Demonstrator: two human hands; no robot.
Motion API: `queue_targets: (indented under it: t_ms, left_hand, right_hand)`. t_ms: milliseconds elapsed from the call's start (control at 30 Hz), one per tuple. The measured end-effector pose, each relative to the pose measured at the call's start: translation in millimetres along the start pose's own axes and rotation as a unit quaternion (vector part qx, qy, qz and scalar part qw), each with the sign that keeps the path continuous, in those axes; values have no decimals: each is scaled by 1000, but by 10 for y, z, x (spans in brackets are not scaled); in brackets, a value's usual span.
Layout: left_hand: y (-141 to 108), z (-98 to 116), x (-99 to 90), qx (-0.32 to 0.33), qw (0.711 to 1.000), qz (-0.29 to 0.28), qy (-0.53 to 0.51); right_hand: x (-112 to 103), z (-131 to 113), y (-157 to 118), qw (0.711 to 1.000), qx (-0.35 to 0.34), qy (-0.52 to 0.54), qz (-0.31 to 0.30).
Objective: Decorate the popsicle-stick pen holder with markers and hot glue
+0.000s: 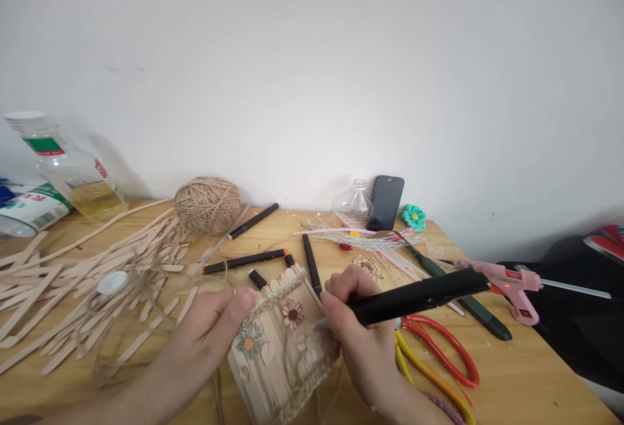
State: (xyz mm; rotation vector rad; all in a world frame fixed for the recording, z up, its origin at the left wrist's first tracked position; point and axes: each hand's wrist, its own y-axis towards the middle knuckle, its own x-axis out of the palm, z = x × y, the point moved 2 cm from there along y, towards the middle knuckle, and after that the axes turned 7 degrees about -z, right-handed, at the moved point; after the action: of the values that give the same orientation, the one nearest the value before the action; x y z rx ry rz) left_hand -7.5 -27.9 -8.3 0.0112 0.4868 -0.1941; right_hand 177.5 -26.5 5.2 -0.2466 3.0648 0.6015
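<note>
On the far left of the table I see a clear plastic bottle leaning over, with yellowish liquid pooled in its lower part and a green and red label whose writing I cannot read. Beside it lies a white container on its side with green and red print; the letters are too blurred for me to make out.

My left hand grips the left edge of a small box made of wooden sticks, fingers curled over its rim, which is trimmed with twine. The box sits at the near edge of the table between my hands, its face painted with flowers. My right hand is closed around a black marker, tip touching the box's face.

Behind the box lie more black markers, some with orange ends. A ball of twine sits near the wall, next to a heap of loose wooden sticks. A dark phone leans on the wall beside the cut-off top of a clear bottle. To the right lie red and yellow scissors and a pink glue gun.
</note>
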Motion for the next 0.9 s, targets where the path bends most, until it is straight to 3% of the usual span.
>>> queue_targets:
  t_ms: [233, 367, 467, 633, 900]
  left_hand:
    - [2, -37, -4, -10, 1000, -16, -19]
    - [43, -44, -64, -11, 1000, 11, -9]
    - [81, -5, -115, -1, 999, 36, -14]
    - [107, 89, -130, -31, 998, 29, -45]
    - [104, 78, -123, -17, 998, 19, -63]
  right_hand:
    - [-4, 28, 3, 999, 8, 37, 25]
    - [-52, 58, 27, 995, 19, 93, 42]
    - [-81, 23, 57, 996, 22, 75, 49]
    - [-61, -25, 45, 999, 16, -30, -31]
    - [-49, 69, -23, 995, 35, -53, -80]
